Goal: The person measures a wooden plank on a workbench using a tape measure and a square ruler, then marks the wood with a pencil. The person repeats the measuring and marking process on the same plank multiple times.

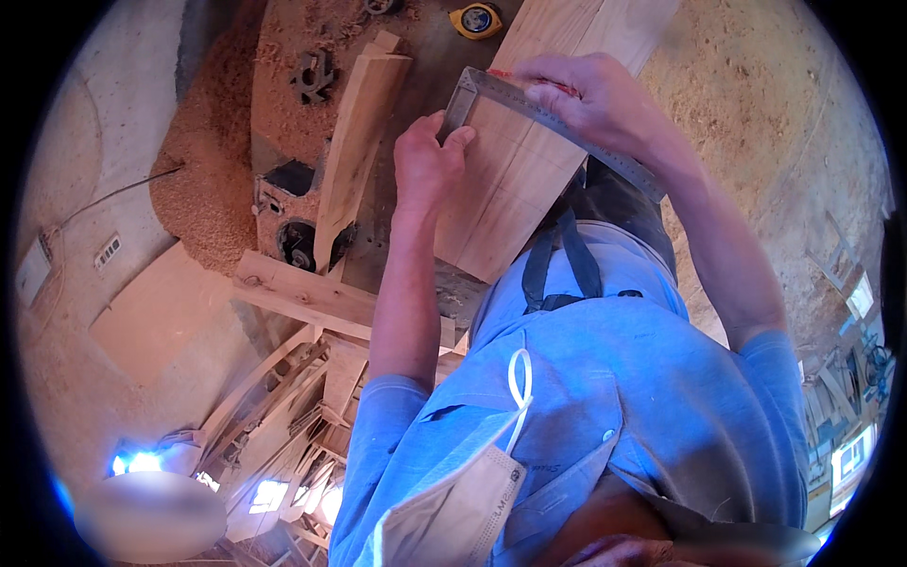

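A wide pale wooden board [510, 180] runs from near my body up to the far edge. Across it lies a metal try square [614, 161], its long blade slanting down to the right. My left hand [430, 161] is closed around the square's short stock at the board's left edge, thumb toward me. My right hand [600, 104] is closed on a thin red pencil [500, 73], beside the blade's far edge. The pencil's point shows near the square's corner. Faint lines cross the board's surface.
A yellow tape measure [475, 20] lies beyond the square. To the left are a long thick plank [361, 142], a dusty machine [288, 213], a metal part [313, 77] and a sawdust heap [203, 189]. A beam [307, 295] and stacked wood strips [274, 397] lie nearer.
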Motion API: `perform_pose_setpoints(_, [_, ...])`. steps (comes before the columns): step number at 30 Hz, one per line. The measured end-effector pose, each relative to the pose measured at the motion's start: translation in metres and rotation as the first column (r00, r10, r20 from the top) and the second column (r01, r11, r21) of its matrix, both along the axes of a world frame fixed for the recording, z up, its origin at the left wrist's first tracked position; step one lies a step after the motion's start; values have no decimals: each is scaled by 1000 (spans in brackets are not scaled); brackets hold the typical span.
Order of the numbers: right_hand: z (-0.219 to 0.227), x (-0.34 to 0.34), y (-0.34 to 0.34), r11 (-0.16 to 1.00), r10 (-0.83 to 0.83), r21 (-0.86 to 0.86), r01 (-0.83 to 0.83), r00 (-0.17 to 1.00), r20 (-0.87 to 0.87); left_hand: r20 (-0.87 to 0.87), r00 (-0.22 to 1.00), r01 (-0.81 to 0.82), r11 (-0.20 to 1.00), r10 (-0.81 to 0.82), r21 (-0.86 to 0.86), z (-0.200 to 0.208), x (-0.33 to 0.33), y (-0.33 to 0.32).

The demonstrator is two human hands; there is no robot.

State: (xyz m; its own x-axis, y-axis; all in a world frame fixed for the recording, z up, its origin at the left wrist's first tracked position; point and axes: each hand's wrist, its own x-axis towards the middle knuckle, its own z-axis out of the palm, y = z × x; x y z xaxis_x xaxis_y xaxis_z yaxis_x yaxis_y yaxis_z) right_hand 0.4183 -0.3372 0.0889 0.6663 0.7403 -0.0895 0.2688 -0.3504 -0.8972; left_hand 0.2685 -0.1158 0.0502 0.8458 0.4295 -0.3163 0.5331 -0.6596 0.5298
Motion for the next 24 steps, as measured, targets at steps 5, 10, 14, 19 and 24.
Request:
perform_pose_setpoints(5, [15, -1, -9, 988, 52, -145, -56, 998, -31, 5, 1000, 12, 1000, -12, 12, 3, -1, -1])
perform_pose_setpoints(10, [8, 2, 6, 994, 55, -98, -47, 995, 77, -9, 1000, 1, 1000, -1, -29, 7, 3, -3])
perform_pose_setpoints(14, [14, 2, -1, 986, 117, -139, -95, 981, 156, 0, 1000, 2, 1000, -2, 3, 6, 3, -4])
perform_pose_setpoints(19, [32, -1, -30, 973, 101, -213, -91, 994, 38, 14, 1000, 4, 999, -3, -54, 11, 4, -5])
perform_pose_setpoints(24, [42, -2, -36, 962, 114, -259, -82, 987, 110, 26, 999, 25, 999, -24, -37, 2, 2, -2])
